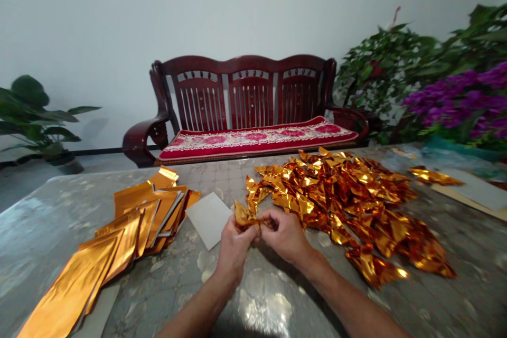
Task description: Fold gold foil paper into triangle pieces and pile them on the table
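Note:
Between my two hands is a small piece of gold foil paper point(243, 215), partly folded, its point standing up on the left. My left hand point(236, 240) is closed on its left side, with thumb and fingers pinching it. On the other side my right hand point(283, 232) pinches the right end with its fingertips. Fingers cover much of the lower part of the paper. Just left of my hands lies a pale card point(210, 219). Close by on the right spreads a big heap of folded gold foil pieces point(332, 190).
A fanned stack of flat gold foil sheets point(127, 237) covers the table's left side. At the right are another pale board point(475, 190) and purple flowers point(463, 100). Behind the patterned table point(178, 296) stands a dark wooden bench point(249, 95) with a red cushion point(257, 137).

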A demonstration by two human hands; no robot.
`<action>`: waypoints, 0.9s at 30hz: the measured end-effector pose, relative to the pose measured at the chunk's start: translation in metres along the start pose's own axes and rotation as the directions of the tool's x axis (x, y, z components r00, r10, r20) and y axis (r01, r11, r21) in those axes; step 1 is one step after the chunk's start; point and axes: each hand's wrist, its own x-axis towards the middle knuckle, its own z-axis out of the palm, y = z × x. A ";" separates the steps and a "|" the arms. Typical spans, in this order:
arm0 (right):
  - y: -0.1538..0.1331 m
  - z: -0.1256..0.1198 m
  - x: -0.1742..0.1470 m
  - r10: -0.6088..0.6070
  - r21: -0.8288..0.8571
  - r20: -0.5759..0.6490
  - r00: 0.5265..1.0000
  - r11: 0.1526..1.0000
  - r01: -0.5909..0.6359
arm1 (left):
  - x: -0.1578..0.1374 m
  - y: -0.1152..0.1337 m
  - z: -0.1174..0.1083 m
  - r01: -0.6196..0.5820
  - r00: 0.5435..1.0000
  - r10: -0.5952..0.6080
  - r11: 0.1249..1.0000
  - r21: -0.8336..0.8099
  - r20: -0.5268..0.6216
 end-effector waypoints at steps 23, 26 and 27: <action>0.006 -0.018 -0.003 -0.410 -0.249 0.034 0.911 0.880 0.405 | -0.002 0.006 0.001 0.045 0.996 -0.030 0.983 -0.176 0.088; 0.004 -0.019 -0.003 -0.448 -0.314 0.052 0.893 0.841 0.440 | -0.001 0.004 -0.001 0.073 0.994 -0.058 0.983 -0.171 0.090; 0.003 -0.021 -0.003 -0.457 -0.342 0.033 0.889 0.830 0.440 | -0.001 0.003 -0.001 0.071 0.994 -0.057 0.985 -0.160 0.092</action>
